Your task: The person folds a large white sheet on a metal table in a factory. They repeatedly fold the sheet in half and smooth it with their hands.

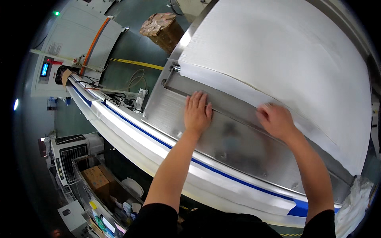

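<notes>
My left hand (pixel 197 112) lies flat with its fingers stretched out on a shiny metal plate (pixel 226 139), near the slot that runs along the plate's far side. Further right, my right hand (pixel 276 120) is closed, its fingers curled over the lower edge of a large white sheet (pixel 274 51). Whatever those fingers hold, if anything, is hidden. The sheet spreads over the far side of the machine bed, and a strip along its near edge hangs toward the slot.
A long white rail with a blue stripe (pixel 137 126) runs along the near side. Crumpled clear plastic (pixel 355 202) lies at the right end. At left are a white cabinet with a lit screen (pixel 45 70) and a bin (pixel 89 192); a brown carton (pixel 164 33) stands behind.
</notes>
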Demonstrator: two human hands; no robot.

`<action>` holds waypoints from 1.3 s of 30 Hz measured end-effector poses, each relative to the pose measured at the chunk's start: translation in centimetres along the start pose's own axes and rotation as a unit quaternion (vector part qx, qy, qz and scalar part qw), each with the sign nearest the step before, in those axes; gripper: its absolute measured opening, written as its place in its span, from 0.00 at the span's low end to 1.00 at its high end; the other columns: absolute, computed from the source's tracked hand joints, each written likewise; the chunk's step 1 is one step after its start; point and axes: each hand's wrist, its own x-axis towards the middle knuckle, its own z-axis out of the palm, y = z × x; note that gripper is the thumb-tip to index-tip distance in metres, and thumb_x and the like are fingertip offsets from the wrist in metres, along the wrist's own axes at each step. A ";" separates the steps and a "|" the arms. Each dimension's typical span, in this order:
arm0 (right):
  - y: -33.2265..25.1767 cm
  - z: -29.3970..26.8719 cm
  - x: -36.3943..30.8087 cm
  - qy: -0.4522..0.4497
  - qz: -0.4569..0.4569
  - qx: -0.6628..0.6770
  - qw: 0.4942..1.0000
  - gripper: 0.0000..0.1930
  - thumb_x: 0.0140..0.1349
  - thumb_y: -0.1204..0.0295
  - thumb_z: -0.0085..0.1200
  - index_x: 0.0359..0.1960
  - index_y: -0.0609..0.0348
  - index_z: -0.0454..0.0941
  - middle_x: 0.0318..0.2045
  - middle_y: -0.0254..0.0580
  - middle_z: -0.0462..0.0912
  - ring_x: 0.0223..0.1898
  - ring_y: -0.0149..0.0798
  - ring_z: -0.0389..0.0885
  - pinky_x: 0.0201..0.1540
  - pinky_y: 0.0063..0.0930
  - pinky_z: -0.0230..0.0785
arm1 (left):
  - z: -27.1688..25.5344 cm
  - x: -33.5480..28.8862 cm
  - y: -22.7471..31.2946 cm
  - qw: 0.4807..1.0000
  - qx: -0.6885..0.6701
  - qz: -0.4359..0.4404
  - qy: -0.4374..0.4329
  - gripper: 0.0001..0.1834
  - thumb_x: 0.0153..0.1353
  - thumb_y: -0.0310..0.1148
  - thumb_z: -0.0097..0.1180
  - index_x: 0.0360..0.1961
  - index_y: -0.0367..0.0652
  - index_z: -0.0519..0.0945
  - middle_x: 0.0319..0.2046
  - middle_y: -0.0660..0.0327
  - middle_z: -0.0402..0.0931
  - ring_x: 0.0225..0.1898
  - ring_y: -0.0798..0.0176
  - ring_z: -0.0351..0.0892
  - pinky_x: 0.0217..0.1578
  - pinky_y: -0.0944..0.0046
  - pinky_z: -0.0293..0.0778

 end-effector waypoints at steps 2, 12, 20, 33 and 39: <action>-2.9 0.3 6.8 0.047 -0.052 0.012 0.997 0.09 0.58 0.65 0.49 0.29 0.57 0.75 0.24 0.44 0.78 0.27 0.49 0.76 0.32 0.39 0.67 | -0.1 0.2 0.5 1.000 -0.015 -0.005 0.007 0.19 0.59 0.38 0.49 0.50 0.40 0.73 0.53 0.53 0.69 0.59 0.51 0.64 0.63 0.49 0.54; -6.5 3.2 24.0 0.062 -0.086 0.088 0.990 0.09 0.54 0.67 0.54 0.30 0.60 0.79 0.26 0.40 0.83 0.28 0.38 0.80 0.34 0.30 0.72 | -0.3 0.7 0.5 0.998 -0.050 -0.026 -0.028 0.20 0.61 0.38 0.46 0.53 0.40 0.71 0.55 0.52 0.68 0.59 0.49 0.64 0.62 0.47 0.53; -6.1 3.9 24.4 0.103 -0.046 0.041 0.993 0.10 0.54 0.64 0.54 0.30 0.55 0.80 0.25 0.37 0.83 0.28 0.39 0.80 0.34 0.31 0.72 | -0.6 2.2 -0.4 0.989 -0.137 -0.061 -0.003 0.22 0.59 0.33 0.49 0.54 0.38 0.70 0.55 0.51 0.68 0.58 0.49 0.65 0.61 0.48 0.54; -5.6 4.7 24.6 0.162 -0.068 0.001 0.984 0.09 0.55 0.62 0.54 0.29 0.52 0.80 0.24 0.35 0.82 0.27 0.39 0.80 0.32 0.33 0.72 | 0.4 11.5 -7.1 0.993 0.033 0.077 0.080 0.25 0.56 0.32 0.50 0.57 0.47 0.67 0.58 0.58 0.66 0.61 0.53 0.63 0.62 0.50 0.54; -5.8 4.5 24.4 0.136 -0.053 0.019 0.989 0.09 0.55 0.62 0.54 0.30 0.53 0.80 0.24 0.35 0.82 0.28 0.39 0.80 0.32 0.33 0.72 | 0.1 10.9 -7.2 0.993 0.035 0.061 0.094 0.19 0.54 0.34 0.53 0.48 0.47 0.72 0.52 0.60 0.70 0.57 0.54 0.66 0.59 0.50 0.57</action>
